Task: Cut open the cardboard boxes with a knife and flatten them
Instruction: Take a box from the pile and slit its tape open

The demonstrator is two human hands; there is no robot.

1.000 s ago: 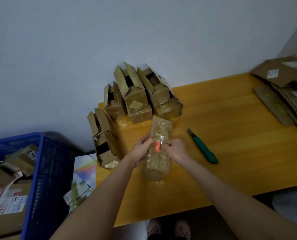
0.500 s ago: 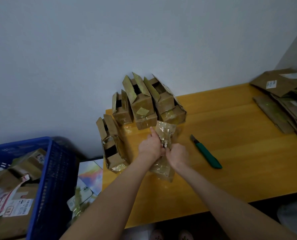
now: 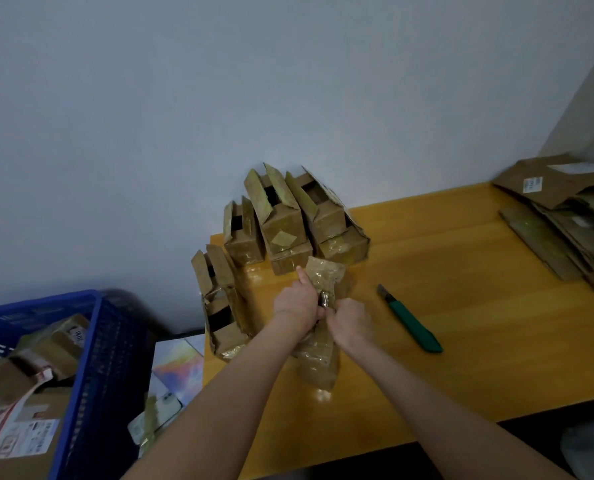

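Beside the table (image 3: 462,306), a blue crate (image 3: 93,341) holds boxes (image 3: 46,353).

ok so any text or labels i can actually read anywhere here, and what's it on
Nothing reads clearly enough to quote.
white label on the flat cardboard, far right: print too small.
red-and-white label on a box in the blue basket: red characters, blurred.
small label on another box in the basket: dark letters, too blurred.
held box: no print shows.
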